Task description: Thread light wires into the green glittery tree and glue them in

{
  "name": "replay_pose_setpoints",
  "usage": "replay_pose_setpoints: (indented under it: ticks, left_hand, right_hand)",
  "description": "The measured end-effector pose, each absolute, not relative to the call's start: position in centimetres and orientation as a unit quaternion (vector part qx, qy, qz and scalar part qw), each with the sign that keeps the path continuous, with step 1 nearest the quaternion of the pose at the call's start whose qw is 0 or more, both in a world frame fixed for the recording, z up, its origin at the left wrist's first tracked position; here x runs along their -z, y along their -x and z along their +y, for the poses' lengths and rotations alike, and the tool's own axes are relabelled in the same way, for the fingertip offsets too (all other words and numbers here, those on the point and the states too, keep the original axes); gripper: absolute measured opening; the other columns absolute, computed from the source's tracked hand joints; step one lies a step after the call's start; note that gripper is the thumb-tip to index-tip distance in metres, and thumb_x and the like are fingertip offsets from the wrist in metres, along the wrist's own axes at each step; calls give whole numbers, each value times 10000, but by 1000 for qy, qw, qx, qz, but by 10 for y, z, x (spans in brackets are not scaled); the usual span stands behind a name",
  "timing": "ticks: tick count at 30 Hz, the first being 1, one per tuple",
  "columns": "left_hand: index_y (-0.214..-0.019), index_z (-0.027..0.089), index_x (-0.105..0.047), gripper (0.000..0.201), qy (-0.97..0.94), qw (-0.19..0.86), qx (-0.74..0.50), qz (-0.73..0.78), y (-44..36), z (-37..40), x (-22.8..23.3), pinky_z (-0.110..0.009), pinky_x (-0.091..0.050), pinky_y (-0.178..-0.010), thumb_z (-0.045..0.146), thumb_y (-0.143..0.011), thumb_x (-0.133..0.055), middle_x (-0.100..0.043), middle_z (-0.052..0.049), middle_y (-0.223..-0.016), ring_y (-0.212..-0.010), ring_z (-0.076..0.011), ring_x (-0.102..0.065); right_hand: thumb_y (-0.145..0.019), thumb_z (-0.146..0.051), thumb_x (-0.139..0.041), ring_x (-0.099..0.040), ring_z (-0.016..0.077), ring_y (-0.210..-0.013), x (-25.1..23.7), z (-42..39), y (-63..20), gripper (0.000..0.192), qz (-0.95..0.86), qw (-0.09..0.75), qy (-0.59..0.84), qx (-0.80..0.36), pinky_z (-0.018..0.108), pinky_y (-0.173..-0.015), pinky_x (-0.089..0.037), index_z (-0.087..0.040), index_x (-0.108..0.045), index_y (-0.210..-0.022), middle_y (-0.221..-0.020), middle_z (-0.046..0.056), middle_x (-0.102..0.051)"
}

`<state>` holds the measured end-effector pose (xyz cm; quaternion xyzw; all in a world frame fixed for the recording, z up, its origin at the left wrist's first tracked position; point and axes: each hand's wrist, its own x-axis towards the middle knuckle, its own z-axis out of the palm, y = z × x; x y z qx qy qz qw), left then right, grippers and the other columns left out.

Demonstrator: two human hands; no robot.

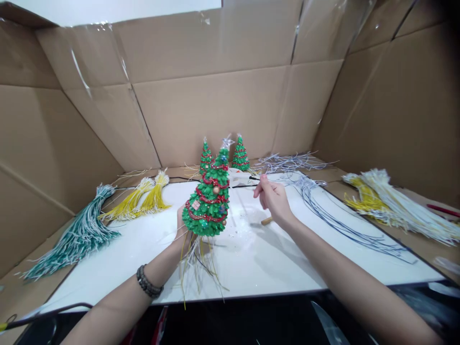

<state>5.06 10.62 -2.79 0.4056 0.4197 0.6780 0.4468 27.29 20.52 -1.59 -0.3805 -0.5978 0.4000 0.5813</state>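
Observation:
My left hand (180, 221) grips a small green Christmas tree figurine (206, 206) from behind, near its base. The tree stands nearly upright and carries red garlands, small ornaments and a clear star on top. Yellow, white and dark wires (199, 261) hang from its underside. To the right of it, my right hand (273, 197) is raised with thumb and fingers pinched together. Whatever it may hold is too small to name. A thin dark tip (253, 178) shows just left of its fingertips, and a short wooden piece (266, 221) is visible below the hand.
Two similar trees (240, 154) stand at the back. Green-white wires (77, 235) and yellow wires (153, 194) lie left. Blue-grey wires (323, 213) spread across the white board (266, 273) on the right, beside a white wire bundle (406, 206). Cardboard walls (215, 105) enclose the workspace.

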Motion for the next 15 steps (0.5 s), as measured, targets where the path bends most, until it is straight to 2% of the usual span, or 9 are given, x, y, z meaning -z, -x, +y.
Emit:
replay_pose_setpoints:
  ticks: [1,2,3,4,5,7,9,13,15]
  left_hand:
    - [-841,205,-685,418,-404,447,-683,412,-54,111,29,-316,-565,-628,540,-616,-795,-712,-11,-775,-704,-207,-658]
    - [-812,196,-683,375,-409,449,-681,409,-55,114,30,-308,-553,-607,505,-630,-791,-703,-3,-743,-663,-193,-641]
    - [-794,190,-681,334,-415,446,-680,409,-56,116,31,-298,-542,-601,467,-641,-787,-695,4,-722,-645,-181,-628]
    - [-781,186,-681,300,-424,437,-678,412,-55,117,33,-286,-530,-602,432,-646,-786,-689,10,-711,-642,-173,-617]
    - [-774,183,-681,271,-439,424,-673,417,-54,118,34,-276,-518,-608,401,-648,-783,-685,13,-707,-649,-167,-608]
    - [-767,179,-686,226,-470,397,-656,437,-52,118,38,-262,-494,-618,351,-650,-774,-679,14,-704,-668,-163,-595]
    - [-761,176,-689,177,-493,377,-635,459,-51,118,41,-260,-478,-632,304,-659,-754,-679,10,-703,-677,-163,-586]
    - [-759,179,-694,111,-496,385,-617,475,-55,117,41,-266,-469,-643,254,-681,-717,-689,-2,-713,-676,-166,-587]
    - [-741,177,-689,110,-481,396,-620,477,-58,116,39,-264,-466,-629,244,-662,-727,-683,0,-701,-665,-162,-583]
  right_hand:
    - [-857,-762,-495,-578,151,-453,15,202,-272,669,-633,571,366,-374,346,-647,-557,-201,-626,-517,-382,-1,-507]
    - [-854,-735,-539,-697,201,-675,14,199,-270,607,-667,559,336,-361,383,-809,-563,-203,-688,-601,-538,39,-649]
    - [-843,-709,-587,-723,238,-915,13,196,-268,529,-691,550,293,-365,412,-946,-526,-215,-741,-737,-752,63,-746]
    - [-827,-698,-621,-687,254,-1092,11,192,-265,489,-703,544,244,-387,431,-1033,-482,-233,-756,-897,-969,70,-770]
    - [-806,-705,-640,-648,259,-1185,10,188,-262,522,-701,540,197,-422,443,-1069,-460,-252,-728,-1051,-1144,72,-743]
    - [-757,-756,-646,-635,267,-1216,6,179,-254,689,-665,536,127,-504,459,-1049,-488,-269,-621,-1244,-1330,89,-660]
    - [-731,-765,-663,-625,276,-1232,4,168,-245,774,-624,534,96,-562,468,-1006,-525,-281,-533,-1322,-1403,106,-605]
    - [-771,-606,-747,-687,250,-1117,8,154,-232,624,-585,539,119,-594,450,-962,-553,-288,-507,-1251,-1275,100,-681]
    - [-763,-588,-764,-691,246,-1105,12,153,-231,623,-585,529,135,-600,451,-972,-550,-285,-496,-1237,-1268,101,-683]
